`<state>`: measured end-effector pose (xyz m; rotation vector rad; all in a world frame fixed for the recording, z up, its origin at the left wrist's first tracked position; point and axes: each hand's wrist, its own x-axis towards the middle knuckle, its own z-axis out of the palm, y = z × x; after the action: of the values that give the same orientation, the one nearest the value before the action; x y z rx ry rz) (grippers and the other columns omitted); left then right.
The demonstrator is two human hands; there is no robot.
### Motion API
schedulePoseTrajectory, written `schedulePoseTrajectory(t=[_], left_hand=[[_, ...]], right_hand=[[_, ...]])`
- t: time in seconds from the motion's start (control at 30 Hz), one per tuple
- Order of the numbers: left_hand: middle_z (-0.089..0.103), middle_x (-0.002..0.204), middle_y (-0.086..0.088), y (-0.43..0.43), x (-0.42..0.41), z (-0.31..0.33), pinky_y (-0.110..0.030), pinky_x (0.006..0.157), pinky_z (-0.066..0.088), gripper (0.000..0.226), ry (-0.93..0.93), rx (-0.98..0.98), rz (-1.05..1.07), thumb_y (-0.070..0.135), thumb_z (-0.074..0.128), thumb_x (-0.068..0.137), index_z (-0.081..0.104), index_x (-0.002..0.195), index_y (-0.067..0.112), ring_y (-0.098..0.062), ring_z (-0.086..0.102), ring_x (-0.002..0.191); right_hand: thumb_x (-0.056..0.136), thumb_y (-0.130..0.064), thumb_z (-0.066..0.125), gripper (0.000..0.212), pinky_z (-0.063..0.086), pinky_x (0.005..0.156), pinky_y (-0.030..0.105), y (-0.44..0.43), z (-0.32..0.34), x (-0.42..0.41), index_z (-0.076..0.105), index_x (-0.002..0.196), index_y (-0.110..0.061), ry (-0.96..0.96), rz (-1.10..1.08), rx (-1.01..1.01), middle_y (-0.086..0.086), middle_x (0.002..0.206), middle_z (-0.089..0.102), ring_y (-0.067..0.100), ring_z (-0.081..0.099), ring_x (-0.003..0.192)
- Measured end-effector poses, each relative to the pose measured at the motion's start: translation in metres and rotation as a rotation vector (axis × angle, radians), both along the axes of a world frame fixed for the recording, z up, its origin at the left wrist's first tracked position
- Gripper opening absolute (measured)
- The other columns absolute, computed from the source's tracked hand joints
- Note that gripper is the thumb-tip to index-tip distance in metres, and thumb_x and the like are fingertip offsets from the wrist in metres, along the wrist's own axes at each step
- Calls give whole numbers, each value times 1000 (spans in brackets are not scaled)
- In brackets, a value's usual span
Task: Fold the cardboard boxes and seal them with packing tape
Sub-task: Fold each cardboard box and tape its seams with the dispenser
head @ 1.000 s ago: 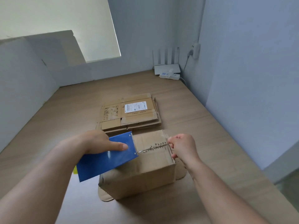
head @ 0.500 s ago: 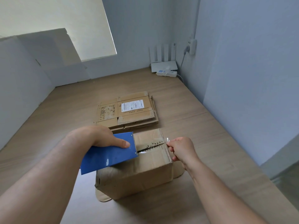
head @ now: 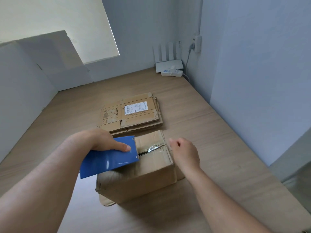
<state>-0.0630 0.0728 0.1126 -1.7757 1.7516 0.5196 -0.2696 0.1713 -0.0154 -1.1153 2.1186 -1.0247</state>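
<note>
Gripped blue tape dispenser [head: 109, 160] in left hand [head: 102, 142], toothed edge on cardboard box [head: 139, 182] at lower centre. Held nothing in right hand [head: 185, 153], loosely curled just right of it. Found tape strip [head: 152, 147] lying left-to-right between them, end nearer right hand.

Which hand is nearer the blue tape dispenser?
Left. The left hand grips the blue tape dispenser; the right hand is apart from it, hovering at the right end of the box.
</note>
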Motion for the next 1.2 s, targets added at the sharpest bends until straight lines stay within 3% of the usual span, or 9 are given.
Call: schedulePoseTrajectory(t=[0.1, 0.17, 0.27, 0.37, 0.53, 0.7, 0.8, 0.93, 1.2], left_hand=[[60, 89, 6, -3, 2, 1, -27, 61, 38, 75, 15, -4, -33, 93, 51, 51, 63, 85, 27, -10, 57, 80], [59, 89, 7, -5, 4, 3, -28, 66, 39, 74, 30, 6, -72, 93, 51, 52, 62, 85, 28, -10, 57, 81], [57, 92, 8, -8, 12, 9, -31, 76, 40, 75, 90, 43, -86, 93, 52, 49, 60, 88, 29, -10, 56, 84], [59, 93, 8, -11, 25, 14, -33, 80, 43, 81, 194, 71, -91, 93, 55, 41, 61, 90, 29, -13, 58, 85], [76, 80, 0, -22, 58, 14, -30, 68, 54, 84, 481, 185, 36, 79, 76, 34, 72, 95, 21, -20, 74, 74], [75, 94, -7, -29, 102, 6, -32, 69, 56, 94, 641, 377, 95, 73, 80, 31, 70, 104, 16, -27, 73, 84], [75, 94, -10, -30, 143, -5, -31, 69, 56, 94, 589, 433, 73, 76, 78, 32, 71, 101, 13, -27, 73, 84], [74, 97, -16, -21, 204, -25, -39, 85, 56, 96, 505, 519, 124, 78, 81, 27, 77, 93, 8, -32, 71, 89], [74, 92, -13, -5, 230, -35, -36, 79, 57, 89, 565, 467, 183, 81, 77, 25, 79, 82, 12, -30, 72, 84]], right_hand=[[95, -46, 44, 34, 32, 60, 29, -11, 5, 21, 57, 80, -18, 183, 25, 63, 1, 85, 58, 21, 49, 76], [95, -43, 47, 29, 33, 63, 29, -14, 4, 27, 55, 80, -20, 138, -26, 71, 2, 89, 59, 22, 50, 79], [94, -36, 53, 36, 31, 52, 29, -16, 3, 25, 42, 64, -20, 15, -39, 25, -4, 70, 52, 20, 48, 71], [93, -31, 56, 35, 28, 50, 23, -17, 5, 24, 45, 64, -14, 37, -31, -12, -4, 61, 45, 19, 43, 64], [92, -30, 60, 42, 26, 52, 29, -14, 6, 27, 39, 58, -17, 84, -23, -39, -3, 56, 39, 15, 36, 57], [90, -30, 64, 39, 24, 57, 32, -19, 4, 42, 42, 61, -15, 8, 27, -45, 3, 59, 37, 17, 34, 60], [90, -31, 64, 43, 25, 55, 31, -21, 2, 44, 40, 57, -20, 9, 17, -45, -4, 54, 35, 12, 32, 55], [89, -32, 64, 43, 26, 53, 29, -24, 1, 41, 40, 56, -20, 55, 22, -38, -7, 53, 35, 11, 32, 53], [90, -28, 64, 35, 26, 59, 31, -27, 0, 48, 51, 68, -5, 59, 48, -62, 5, 63, 38, 17, 35, 62]])
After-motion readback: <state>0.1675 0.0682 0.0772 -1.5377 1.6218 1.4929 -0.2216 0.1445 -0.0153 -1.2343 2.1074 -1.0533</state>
